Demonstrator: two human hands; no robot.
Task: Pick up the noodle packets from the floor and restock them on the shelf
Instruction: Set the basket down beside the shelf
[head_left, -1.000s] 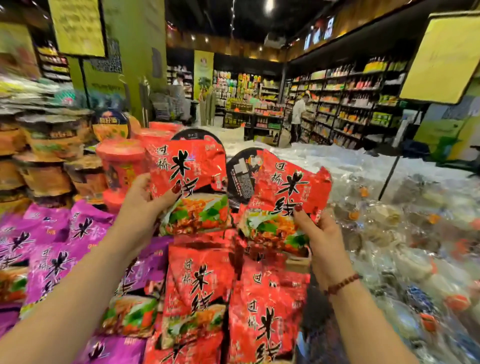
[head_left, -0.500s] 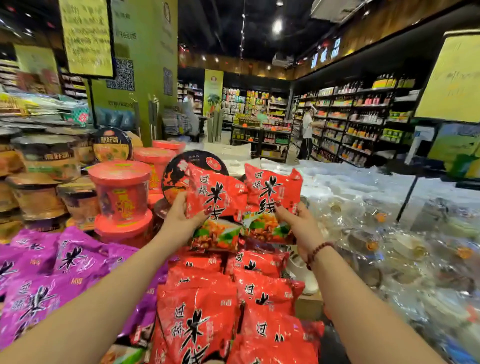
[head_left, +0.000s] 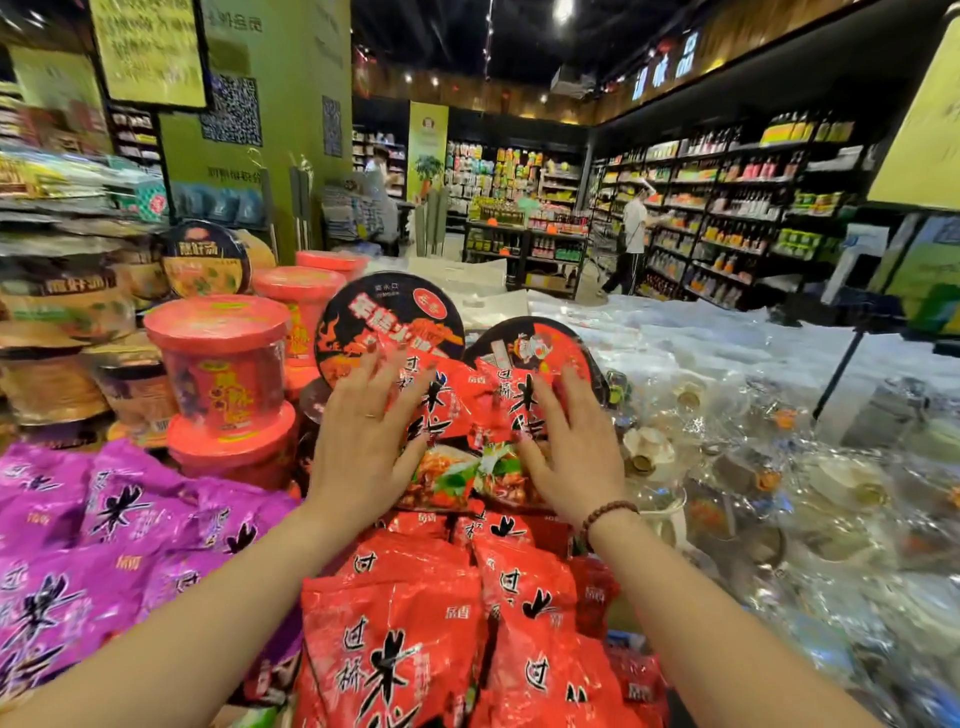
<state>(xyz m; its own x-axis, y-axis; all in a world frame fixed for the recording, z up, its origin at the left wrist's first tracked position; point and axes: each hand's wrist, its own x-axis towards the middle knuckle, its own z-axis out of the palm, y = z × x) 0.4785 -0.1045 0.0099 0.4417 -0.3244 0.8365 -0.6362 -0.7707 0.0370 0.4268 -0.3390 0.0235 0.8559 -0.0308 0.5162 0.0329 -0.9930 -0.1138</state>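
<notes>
Two red noodle packets stand side by side at the back of the display, the left packet (head_left: 441, 415) and the right packet (head_left: 511, 410). They lean against two black-lidded bowls (head_left: 384, 322). My left hand (head_left: 363, 441) lies flat with spread fingers on the left packet. On the right packet my right hand (head_left: 571, 447) presses, fingers straight, with a bead bracelet on its wrist. More red packets (head_left: 395, 639) are piled in rows in front, nearer me.
Purple noodle packets (head_left: 93, 551) fill the left of the display. Red tubs (head_left: 223, 374) and brown bowls (head_left: 52, 364) are stacked behind them. Clear plastic-wrapped goods (head_left: 779, 467) cover the right side. A person (head_left: 631, 239) stands in the far aisle by dark shelves.
Both hands carried the two red packets forward and down to the back of the pile, then released their grip and opened flat against them.
</notes>
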